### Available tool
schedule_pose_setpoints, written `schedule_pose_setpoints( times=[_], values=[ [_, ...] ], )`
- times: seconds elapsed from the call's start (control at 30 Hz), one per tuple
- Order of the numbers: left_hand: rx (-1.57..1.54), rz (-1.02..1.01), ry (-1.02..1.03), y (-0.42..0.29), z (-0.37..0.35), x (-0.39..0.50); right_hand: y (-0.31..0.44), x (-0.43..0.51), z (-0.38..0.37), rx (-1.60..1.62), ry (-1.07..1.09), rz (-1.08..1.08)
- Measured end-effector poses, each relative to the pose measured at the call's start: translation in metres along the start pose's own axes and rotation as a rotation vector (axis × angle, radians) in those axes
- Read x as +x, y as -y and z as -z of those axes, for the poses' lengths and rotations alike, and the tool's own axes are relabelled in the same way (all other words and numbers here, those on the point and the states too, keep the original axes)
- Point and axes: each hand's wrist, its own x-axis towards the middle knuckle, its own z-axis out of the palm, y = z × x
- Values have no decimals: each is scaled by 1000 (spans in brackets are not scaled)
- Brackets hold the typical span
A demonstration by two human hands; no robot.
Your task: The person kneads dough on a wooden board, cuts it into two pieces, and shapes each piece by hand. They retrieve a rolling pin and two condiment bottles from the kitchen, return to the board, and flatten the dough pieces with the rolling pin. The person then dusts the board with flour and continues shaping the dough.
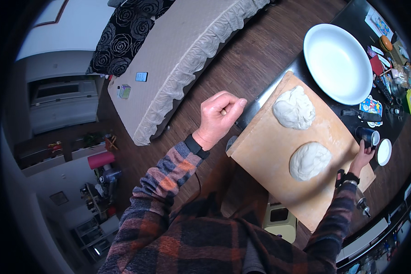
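My left hand (220, 118) is curled into a fist off the board's left edge. A small pale spot shows inside its curl; whether it is a fingertip or a bit of dough is unclear. With its fingertips at the side of a dark cylindrical container (367, 136), my right hand (362, 157) reaches over the board's far right edge. Whether it grips the container cannot be made out. Two lumps of dough lie on the wooden board (260, 147): a rough, creased lump (294, 109) farther away and a smoother round one (310, 161) closer to me.
Beyond the board stands a large white basin (339, 63) on the dark table. A small white bowl (384, 152) is right of the container. Black scissors-like tool handles (361, 114) and clutter lie behind. A pale yellow bin (281, 222) stands below; a covered bed (178, 58) is at left.
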Motion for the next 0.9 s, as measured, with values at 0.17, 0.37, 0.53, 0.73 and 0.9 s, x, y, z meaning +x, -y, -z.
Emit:
schedule_pose_setpoints(
  times=[0.17, 0.37, 0.53, 0.73, 0.9],
  values=[
    [-66, -20, 59, -18, 10, 1, 46, -123, 23, -24, 203, -5],
    [-251, -120, 246, -61, 6, -4, 179, -318, -39, 9, 942, 93],
    [-540, -41, 340, -102, 15, -7, 246, -404, -90, 194, 901, 205],
    [-934, 405, 135, -95, 40, 9, 235, -390, -68, -94, 752, 148],
    [-685, 565, 115, -33, 47, 12, 225, -372, -15, -604, 695, 331]
  ],
)
